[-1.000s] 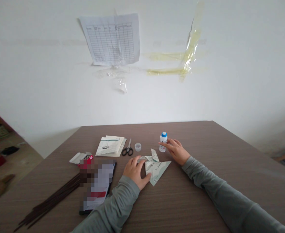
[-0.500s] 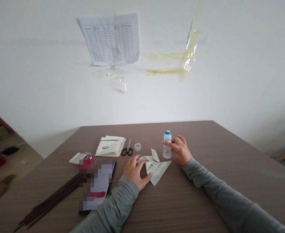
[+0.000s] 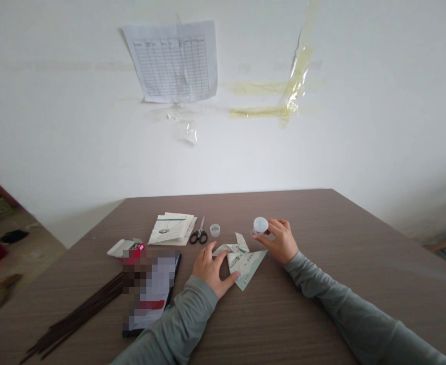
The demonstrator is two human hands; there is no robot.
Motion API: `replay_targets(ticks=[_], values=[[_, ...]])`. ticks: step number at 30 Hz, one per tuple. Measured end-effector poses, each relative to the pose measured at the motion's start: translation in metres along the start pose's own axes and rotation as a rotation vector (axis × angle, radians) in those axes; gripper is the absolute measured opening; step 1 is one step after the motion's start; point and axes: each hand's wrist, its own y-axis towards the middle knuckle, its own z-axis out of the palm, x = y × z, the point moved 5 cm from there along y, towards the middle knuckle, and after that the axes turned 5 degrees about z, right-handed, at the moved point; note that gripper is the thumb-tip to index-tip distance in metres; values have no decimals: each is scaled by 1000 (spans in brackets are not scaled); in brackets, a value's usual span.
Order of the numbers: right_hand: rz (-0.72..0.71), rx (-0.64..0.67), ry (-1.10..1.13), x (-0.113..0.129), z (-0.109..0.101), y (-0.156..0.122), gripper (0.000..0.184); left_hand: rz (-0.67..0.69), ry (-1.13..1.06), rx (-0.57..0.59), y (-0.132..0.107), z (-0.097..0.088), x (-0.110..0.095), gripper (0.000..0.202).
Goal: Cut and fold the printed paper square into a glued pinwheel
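Note:
My right hand (image 3: pixel 280 239) is closed around a small clear plastic bottle (image 3: pixel 260 225), tipped so that its round base faces me. Its blue top is out of sight on the far side. Left of the bottle lies a folded paper pinwheel (image 3: pixel 246 266) with pale green printing. My left hand (image 3: pixel 213 268) rests at the pinwheel's left side with thumb and fingers spread, their tips touching the paper. A small translucent cap (image 3: pixel 215 230) sits behind that hand, beside black-handled scissors (image 3: pixel 198 235).
Folded printed papers (image 3: pixel 172 228) lie at the back left. Nearer are an open red-and-white box (image 3: pixel 127 249), a phone (image 3: pixel 152 294) and a bundle of thin dark sticks (image 3: pixel 78 314). A white wall with a taped sheet (image 3: pixel 173 63) rises behind the table.
My right hand has gripped the bottle, which stood upright with its blue top up, and tipped it over. My left hand and the pinwheel stay almost where they were.

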Motion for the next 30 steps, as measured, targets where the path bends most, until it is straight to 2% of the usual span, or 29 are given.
replay_targets(ticks=[9,15,22,30], values=[[91,26,160,19,10,-1,53,-11,4,-5,1,6,1,70],[101,144,171,37,18,-3,46,-7,-7,-10,0,9,1,67],[89,31,213,40,8,-3,47,-11,-20,-22,1,6,-2,66],[100,114,160,46,12,-3,43,-23,-19,12,2,8,-1,68]])
